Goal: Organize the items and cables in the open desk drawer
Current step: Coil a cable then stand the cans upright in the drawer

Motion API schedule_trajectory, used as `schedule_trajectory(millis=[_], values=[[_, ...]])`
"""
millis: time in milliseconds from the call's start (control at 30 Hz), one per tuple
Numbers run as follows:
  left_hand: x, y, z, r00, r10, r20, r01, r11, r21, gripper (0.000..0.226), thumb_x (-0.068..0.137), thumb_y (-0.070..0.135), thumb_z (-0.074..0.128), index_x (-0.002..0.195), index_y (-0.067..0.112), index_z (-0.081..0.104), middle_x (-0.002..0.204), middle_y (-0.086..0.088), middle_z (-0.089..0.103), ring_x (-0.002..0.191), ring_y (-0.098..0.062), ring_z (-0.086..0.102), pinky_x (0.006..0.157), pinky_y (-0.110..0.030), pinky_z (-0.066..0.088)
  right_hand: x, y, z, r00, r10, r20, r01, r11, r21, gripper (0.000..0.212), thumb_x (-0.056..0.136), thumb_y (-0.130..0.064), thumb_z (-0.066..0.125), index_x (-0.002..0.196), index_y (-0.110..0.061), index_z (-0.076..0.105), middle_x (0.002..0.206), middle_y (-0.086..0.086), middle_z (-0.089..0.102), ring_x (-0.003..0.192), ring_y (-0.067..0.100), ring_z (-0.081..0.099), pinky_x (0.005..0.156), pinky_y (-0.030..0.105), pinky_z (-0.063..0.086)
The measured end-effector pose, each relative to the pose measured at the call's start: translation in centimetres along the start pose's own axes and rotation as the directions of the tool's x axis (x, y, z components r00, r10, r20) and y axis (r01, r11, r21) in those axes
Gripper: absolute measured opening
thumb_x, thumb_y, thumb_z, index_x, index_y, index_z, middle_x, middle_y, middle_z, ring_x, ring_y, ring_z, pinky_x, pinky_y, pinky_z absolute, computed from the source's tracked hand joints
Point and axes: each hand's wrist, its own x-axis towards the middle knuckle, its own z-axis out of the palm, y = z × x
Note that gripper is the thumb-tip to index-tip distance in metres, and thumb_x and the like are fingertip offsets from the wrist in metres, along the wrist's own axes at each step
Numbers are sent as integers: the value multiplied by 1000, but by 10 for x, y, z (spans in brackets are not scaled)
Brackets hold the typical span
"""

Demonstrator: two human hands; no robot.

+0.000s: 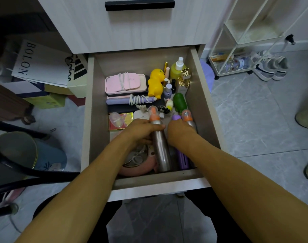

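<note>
Drawer (90, 109) is packed: yellow duck (156, 81), spray bottle (178, 68), pink case (125, 83) far back, pink bowl (139, 169) near left. Left hand (141, 130) grips a steel can (160, 151) with an orange cap. Right hand (180, 130) curls around something by a second can (189, 119); can't tell what.

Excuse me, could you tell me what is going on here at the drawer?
A person is sorting an open drawer crowded with small things. The left hand grips a silver spray can with an orange cap. The right hand reaches to a second orange-capped can. A yellow duck toy stands further back.
</note>
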Motion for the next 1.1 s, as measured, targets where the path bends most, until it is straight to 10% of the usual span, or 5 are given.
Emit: schedule_trajectory(millis=[667,1100], values=[[10,-2,-6,996,-73,43,73,997,-19,32,82,16,72,111,4,65,103,-17,73,93,-30,71,81,-38,58,-13,27,4,981,164,-101,-90,853,514,46,85,-33,65,119,-3,54,99,11,52,81,29,53,69,30,45],[17,-3,42,965,-172,199,168,985,36,20,96,-1,49,113,4,58,99,-13,64,83,-18,61,73,-24,53,-35,33,-10,986,150,-74,-120,943,311,43,88,-26,60,122,0,52,118,17,59,101,33,62,68,30,44]])
